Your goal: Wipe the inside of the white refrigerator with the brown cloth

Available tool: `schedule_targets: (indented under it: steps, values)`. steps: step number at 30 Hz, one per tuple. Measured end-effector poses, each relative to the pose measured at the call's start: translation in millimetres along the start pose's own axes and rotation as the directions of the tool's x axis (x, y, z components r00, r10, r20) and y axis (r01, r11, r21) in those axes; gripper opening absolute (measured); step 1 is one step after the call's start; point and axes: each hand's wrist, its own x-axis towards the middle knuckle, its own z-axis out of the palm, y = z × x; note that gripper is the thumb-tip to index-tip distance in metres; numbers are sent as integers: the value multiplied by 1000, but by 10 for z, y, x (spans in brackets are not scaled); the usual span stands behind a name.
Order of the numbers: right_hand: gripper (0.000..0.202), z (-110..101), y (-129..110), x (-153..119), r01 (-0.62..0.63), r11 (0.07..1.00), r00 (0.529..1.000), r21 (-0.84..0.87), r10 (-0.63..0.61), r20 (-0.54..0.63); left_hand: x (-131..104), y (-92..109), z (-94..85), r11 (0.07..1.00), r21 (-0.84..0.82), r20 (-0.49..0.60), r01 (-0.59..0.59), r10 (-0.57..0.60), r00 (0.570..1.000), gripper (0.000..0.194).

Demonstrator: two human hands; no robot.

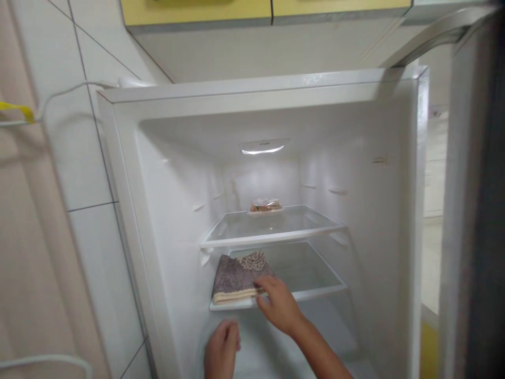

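A folded grey-brown cloth (234, 276) with a pale pattern and cream edge lies at the left of the lower glass shelf (311, 271) inside an open fridge. My right hand (278, 305) reaches in from the lower right, its fingertips at the cloth's front right corner, thumb apart from the fingers. Below the shelf's front edge, my left hand (223, 345) is raised with its fingers curled in. Nothing shows in it, and it is apart from the cloth.
A wrapped tray of food (265, 206) sits at the back of the upper glass shelf (272, 226). The fridge door (465, 210) stands open on the right. Tiled wall (92, 231) is on the left, and yellow cabinets (205, 11) hang above.
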Motion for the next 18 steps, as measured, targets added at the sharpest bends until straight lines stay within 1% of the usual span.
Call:
schedule_targets:
  steps: [1, 2, 3, 4, 5, 6, 7, 8, 9, 11, 13, 16, 18]
  values:
    - [43, -56, 164, -146, -59, 997, 994, -48, 54, -96, -49, 102, -15, 988, 80, -8, -128, 129, 992, 47]
    - [42, -94, 344, -286, -133, 985, 972, -109, 108, -211, -74, 234, -31, 964, 147, -15, -220, 225, 974, 44]
    - [43, -113, 531, -419, -211, 964, 933, -164, 148, -328, -67, 386, -43, 933, 218, -34, -286, 300, 953, 41]
    - [43, -111, 716, -543, -277, 939, 885, -204, 167, -435, -27, 543, -50, 899, 271, -59, -343, 371, 927, 33]
    - [43, -92, 889, -656, -316, 919, 839, -238, 154, -522, 45, 690, -48, 859, 318, -39, -401, 435, 900, 24]
    - [42, -57, 1044, -757, -329, 905, 801, -271, 116, -587, 145, 812, -35, 812, 357, 3, -461, 493, 870, 20]
    - [42, -12, 1175, -843, -335, 893, 771, -299, 77, -632, 265, 899, -11, 774, 376, 56, -509, 530, 846, 23]
    - [45, 38, 1280, -912, -334, 887, 748, -320, 43, -663, 396, 948, 23, 756, 398, 94, -520, 530, 843, 32]
    - [50, 89, 1358, -962, -324, 886, 736, -332, 15, -677, 527, 960, 66, 748, 422, 126, -512, 511, 850, 39]
    - [60, 179, 1444, -1008, -298, 897, 728, -327, -9, -686, 756, 914, 169, 742, 466, 176, -482, 455, 873, 47]
    - [65, 243, 1460, -994, -281, 915, 727, -290, 6, -687, 898, 855, 294, 739, 481, 229, -472, 414, 881, 54]
    - [65, 296, 1433, -928, -281, 935, 698, -215, 45, -715, 934, 884, 566, 727, 475, 327, -496, 377, 867, 64]
    - [65, 319, 1428, -895, -275, 944, 677, -181, 57, -734, 875, 977, 848, 689, 496, 414, -528, 347, 842, 70]
